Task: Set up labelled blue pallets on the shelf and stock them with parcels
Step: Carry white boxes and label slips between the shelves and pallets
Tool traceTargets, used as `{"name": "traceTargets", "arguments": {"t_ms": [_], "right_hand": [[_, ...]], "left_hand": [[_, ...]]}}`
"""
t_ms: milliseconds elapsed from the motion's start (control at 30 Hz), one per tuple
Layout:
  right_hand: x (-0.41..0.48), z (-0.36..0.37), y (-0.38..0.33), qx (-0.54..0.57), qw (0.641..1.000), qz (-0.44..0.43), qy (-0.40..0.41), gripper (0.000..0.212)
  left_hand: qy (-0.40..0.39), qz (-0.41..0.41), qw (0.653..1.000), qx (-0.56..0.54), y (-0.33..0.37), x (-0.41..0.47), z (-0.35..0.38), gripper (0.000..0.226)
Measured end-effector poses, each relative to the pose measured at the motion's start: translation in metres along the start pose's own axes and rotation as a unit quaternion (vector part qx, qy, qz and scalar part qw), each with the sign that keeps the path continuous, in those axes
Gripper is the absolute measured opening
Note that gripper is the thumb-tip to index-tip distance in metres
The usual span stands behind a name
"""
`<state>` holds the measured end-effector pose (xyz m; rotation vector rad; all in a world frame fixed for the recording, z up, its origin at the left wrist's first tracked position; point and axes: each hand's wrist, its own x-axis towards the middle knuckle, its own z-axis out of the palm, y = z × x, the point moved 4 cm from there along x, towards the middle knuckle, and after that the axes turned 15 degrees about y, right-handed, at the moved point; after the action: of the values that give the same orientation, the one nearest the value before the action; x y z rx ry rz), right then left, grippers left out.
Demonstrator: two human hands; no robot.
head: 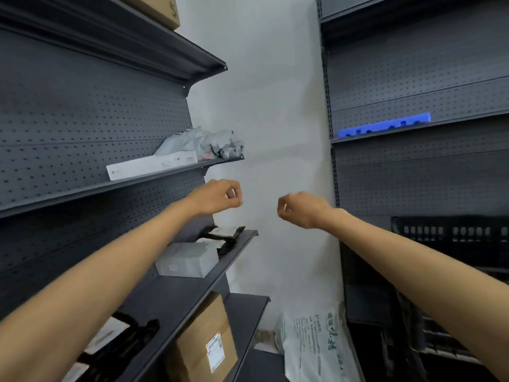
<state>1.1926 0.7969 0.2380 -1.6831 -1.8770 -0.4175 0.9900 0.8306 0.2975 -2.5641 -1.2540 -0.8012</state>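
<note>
Up on the right-hand shelf (468, 118) a blue pallet (384, 125) lies flat at the front edge, with nothing on it that I can see. It sits above and to the right of both grips, well apart from them. The left grip (217, 197) and right grip (300, 209), bare hands raised side by side in the aisle, each have fingers curled in toward the palm and hold nothing visible. Below the pallet stands a black crate (451, 232); its inside is hidden. On the left shelving (82, 111) lie parcels: a flat white box (151, 166) beside crumpled grey mailer bags (203, 144), a grey box (187, 260) one level down, and a labelled cardboard box (203, 340) lower still. A white printed sack (316, 348) leans by the pale wall (275, 92).
</note>
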Motion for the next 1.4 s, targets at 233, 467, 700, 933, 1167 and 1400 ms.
{"name": "traceTargets", "arguments": {"t_ms": [233, 467, 700, 933, 1167, 1400], "right_hand": [[0.147, 0.054, -0.016, 0.065, 0.996, -0.043, 0.039, 0.024], [0.282, 0.091, -0.059, 0.121, 0.98, -0.121, 0.104, 0.031], [0.375, 0.143, -0.122, 0.205, 0.949, -0.208, 0.116, 0.035], [0.417, 0.172, -0.154, 0.269, 0.919, -0.267, 0.105, 0.04], [0.433, 0.198, -0.162, 0.478, 0.844, -0.22, 0.104, 0.044], [0.407, 0.181, -0.137, 0.587, 0.776, -0.155, 0.171, 0.04]], "left_hand": [[0.037, -0.01, 0.995, 0.095, -0.095, 0.105, -0.032, 0.01], [0.117, -0.051, 0.97, 0.209, -0.193, 0.171, -0.081, 0.006], [0.041, -0.177, 0.943, 0.278, -0.26, 0.176, -0.07, 0.034], [0.059, -0.319, 0.913, 0.248, -0.277, 0.167, -0.061, 0.053], [0.132, -0.37, 0.885, 0.25, -0.268, 0.165, -0.045, 0.055], [0.204, -0.39, 0.883, 0.164, -0.219, 0.157, -0.044, 0.059]]}}
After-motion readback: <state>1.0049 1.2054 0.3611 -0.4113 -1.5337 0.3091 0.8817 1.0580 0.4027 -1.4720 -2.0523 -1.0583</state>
